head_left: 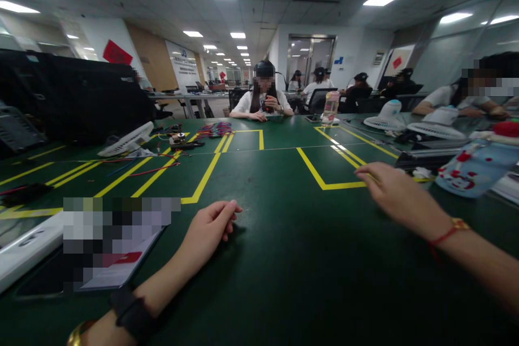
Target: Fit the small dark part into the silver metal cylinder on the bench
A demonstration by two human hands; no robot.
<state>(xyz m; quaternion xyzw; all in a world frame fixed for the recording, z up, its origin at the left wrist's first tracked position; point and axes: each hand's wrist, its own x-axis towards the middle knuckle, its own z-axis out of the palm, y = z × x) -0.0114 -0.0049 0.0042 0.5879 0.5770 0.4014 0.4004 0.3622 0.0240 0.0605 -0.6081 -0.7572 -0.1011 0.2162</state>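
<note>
My left hand [213, 223] rests on the green tabletop [267, 259], its fingers loosely curled in and the thumb lying along them. Nothing shows in it. A dark band is around that wrist. To its left lie a printed booklet [115, 270], partly blurred out, and a white box-like object [30, 251]. My right hand [389, 189] reaches in from the right, over the yellow tape [344, 186], fingers stretched forward and holding nothing. A red string bracelet [444, 237] circles its wrist. Just beyond this hand stands a light-blue patterned cup [472, 167].
A white fan [127, 140], loose wires [214, 130] and a black-covered bulk [77, 100] occupy the left side. Further fans [389, 119] and a clear bottle [331, 108] stand at the back right. One person [263, 94] sits opposite, another at right.
</note>
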